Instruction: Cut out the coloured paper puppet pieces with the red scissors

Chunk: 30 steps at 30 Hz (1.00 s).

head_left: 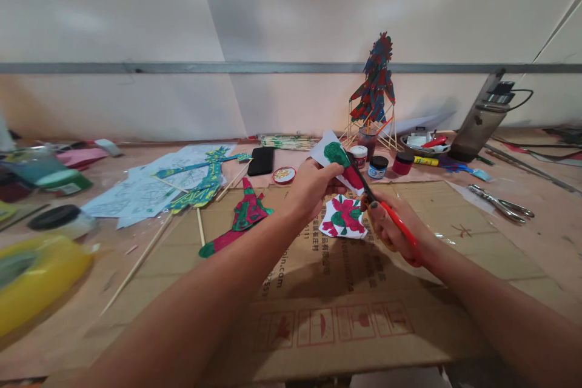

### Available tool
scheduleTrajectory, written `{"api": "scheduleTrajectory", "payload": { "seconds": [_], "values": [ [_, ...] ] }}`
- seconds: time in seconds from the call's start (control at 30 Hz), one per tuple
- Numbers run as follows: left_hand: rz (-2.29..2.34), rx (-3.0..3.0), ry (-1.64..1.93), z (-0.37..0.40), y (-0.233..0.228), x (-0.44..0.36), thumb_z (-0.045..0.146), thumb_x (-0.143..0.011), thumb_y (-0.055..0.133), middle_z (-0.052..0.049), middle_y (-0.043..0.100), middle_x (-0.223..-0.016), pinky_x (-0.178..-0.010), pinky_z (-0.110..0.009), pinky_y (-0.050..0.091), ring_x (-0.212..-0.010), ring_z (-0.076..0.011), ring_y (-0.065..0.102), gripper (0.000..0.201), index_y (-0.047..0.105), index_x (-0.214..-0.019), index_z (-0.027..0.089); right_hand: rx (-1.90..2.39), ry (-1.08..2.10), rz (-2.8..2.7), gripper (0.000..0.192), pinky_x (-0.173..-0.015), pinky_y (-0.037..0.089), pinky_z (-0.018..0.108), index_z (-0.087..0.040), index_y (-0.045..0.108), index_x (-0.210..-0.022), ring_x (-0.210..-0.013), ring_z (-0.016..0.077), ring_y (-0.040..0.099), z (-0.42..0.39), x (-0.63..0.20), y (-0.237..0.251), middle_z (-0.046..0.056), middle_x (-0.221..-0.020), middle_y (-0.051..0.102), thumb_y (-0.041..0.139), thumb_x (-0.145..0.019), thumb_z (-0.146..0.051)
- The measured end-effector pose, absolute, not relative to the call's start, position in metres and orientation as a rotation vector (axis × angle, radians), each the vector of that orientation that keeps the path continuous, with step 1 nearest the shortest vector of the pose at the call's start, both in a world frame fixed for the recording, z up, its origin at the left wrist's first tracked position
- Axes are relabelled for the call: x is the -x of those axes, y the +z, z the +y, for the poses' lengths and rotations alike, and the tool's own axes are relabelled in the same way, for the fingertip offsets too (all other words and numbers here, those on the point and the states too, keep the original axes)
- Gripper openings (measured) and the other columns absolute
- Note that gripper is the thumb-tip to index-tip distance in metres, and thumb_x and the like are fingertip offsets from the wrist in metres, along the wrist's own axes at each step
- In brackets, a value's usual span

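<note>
My left hand (311, 185) holds up a white paper piece (334, 154) painted green and red. My right hand (395, 227) grips red-handled scissors (373, 200), and their dark blades cross the painted paper. Just below the hands, a painted red and green cut-out (344, 217) lies on the flattened cardboard sheet (327, 315). A red and green painted figure on a stick (243, 215) lies left of my left hand.
Small paint jars (377, 165) stand behind the hands, with a painted puppet on a stick frame (375, 82) beyond them. Pliers (500, 203) lie at right, a dark bottle (482, 124) farther back. Printed sheets (150, 185), a black phone (261, 160) and yellow tape (36, 276) lie at left.
</note>
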State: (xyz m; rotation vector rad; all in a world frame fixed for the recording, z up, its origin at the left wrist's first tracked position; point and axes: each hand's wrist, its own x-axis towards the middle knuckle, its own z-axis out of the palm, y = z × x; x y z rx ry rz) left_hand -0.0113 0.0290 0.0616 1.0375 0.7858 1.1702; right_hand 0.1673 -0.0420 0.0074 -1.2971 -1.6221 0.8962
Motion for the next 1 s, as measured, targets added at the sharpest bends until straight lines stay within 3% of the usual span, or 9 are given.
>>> {"api": "scheduleTrajectory", "payload": {
  "seconds": [0.4,0.63,1.0],
  "values": [
    [0.761,-1.047,1.176,0.0290,0.0618,0.0114,0.010,-0.071,0.068,-0.006,0.067,-0.060,-0.051,-0.025,0.049,-0.046,-0.0116,0.059,0.007,0.064,-0.068,0.015,1.313,0.950,-1.604,0.063,-0.037,0.024,0.023,-0.023,0.064,-0.099,-0.044,0.0099,0.027,-0.0417,-0.1684,0.0041,-0.007,-0.057,0.039,0.050,-0.096,-0.084],
    [0.770,-1.037,1.150,0.0260,0.0588,0.0091,0.010,-0.070,0.069,-0.005,0.069,-0.062,-0.052,-0.025,0.051,-0.050,-0.0130,0.063,0.005,0.066,-0.069,0.015,1.304,0.869,-1.692,0.069,-0.040,0.032,0.026,-0.023,0.057,-0.089,-0.046,0.0125,0.041,-0.0408,-0.1682,0.0096,-0.004,-0.061,0.046,0.046,-0.091,-0.091],
    [0.744,-1.069,1.135,0.0269,0.0561,0.0089,0.010,-0.069,0.069,-0.004,0.070,-0.066,-0.051,-0.024,0.051,-0.050,-0.0117,0.061,0.006,0.068,-0.074,0.014,1.242,0.758,-1.787,0.065,-0.043,0.034,0.026,-0.024,0.053,-0.085,-0.045,0.0133,0.045,-0.0390,-0.1696,0.0084,-0.004,-0.057,0.048,0.040,-0.097,-0.087]
  ]
}}
